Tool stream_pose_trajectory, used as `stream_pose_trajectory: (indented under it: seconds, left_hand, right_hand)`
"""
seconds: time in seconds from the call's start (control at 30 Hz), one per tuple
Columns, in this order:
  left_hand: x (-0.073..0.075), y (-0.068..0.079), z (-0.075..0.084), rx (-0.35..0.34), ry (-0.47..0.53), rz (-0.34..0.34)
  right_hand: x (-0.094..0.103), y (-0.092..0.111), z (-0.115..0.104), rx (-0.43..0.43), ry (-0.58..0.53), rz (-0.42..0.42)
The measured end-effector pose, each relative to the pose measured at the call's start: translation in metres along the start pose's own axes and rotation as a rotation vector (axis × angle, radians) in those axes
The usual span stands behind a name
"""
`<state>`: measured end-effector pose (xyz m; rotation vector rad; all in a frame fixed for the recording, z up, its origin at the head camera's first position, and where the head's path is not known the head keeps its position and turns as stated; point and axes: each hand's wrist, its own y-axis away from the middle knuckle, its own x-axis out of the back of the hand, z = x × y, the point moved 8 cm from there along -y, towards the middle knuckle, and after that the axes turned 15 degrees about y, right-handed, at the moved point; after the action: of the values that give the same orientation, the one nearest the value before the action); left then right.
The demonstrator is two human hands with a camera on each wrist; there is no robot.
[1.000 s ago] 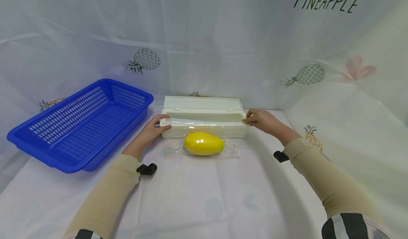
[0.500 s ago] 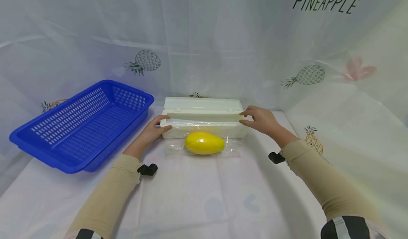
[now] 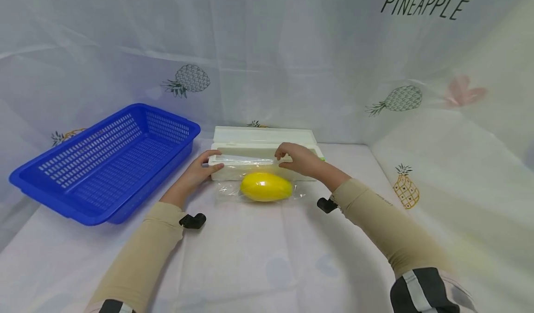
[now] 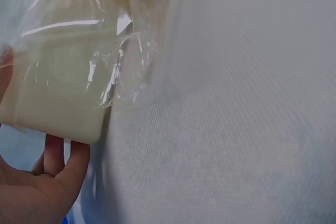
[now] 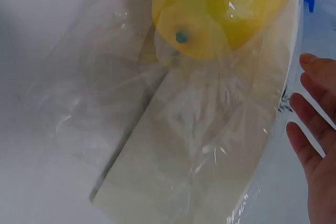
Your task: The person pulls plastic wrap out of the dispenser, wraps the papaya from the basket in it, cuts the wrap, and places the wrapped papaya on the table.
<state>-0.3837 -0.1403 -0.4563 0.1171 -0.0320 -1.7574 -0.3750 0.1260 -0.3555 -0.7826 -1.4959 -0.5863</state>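
A long cream cling film dispenser (image 3: 233, 174) lies across the back of the table, its lid (image 3: 264, 135) raised. My left hand (image 3: 198, 170) grips its left end, thumb at the front and fingers at the end and back. Clear cling film (image 3: 227, 191) hangs over its front and spreads onto the table. On the film sits a yellow oblong fruit (image 3: 266, 187) with a dark green tip in the right wrist view. My right hand (image 3: 303, 161) hovers at the dispenser's front edge, right of centre, fingers loosely bent and apart (image 5: 317, 116), holding nothing.
A large blue plastic basket (image 3: 112, 164) stands at the left, beside my left forearm. A white pineapple-print sheet (image 3: 288, 72) rises right behind the dispenser. A small green piece (image 3: 322, 159) shows at the dispenser's right end.
My right hand has left the dispenser's right end, where its fingers were closed together, and moved left along the front edge. The film's right side has drawn in slightly. My left hand stays put.
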Motion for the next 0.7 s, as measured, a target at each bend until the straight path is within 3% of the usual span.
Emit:
stream_pose_trajectory:
  seconds: [0.33,0.57,0.7]
  left_hand:
    - [-0.002,-0.001,0.003,0.024,-0.028,0.016]
    - [0.0,0.005,0.008,0.062,0.034,0.02]
    - [0.001,0.01,0.014,0.035,-0.058,0.038]
  right_hand:
    - [-0.01,-0.016,-0.011,-0.005,-0.005,-0.034]
    - [-0.009,-0.021,-0.015,-0.009,-0.038,-0.046]
    - [-0.009,-0.021,-0.014,0.003,-0.043,-0.05]
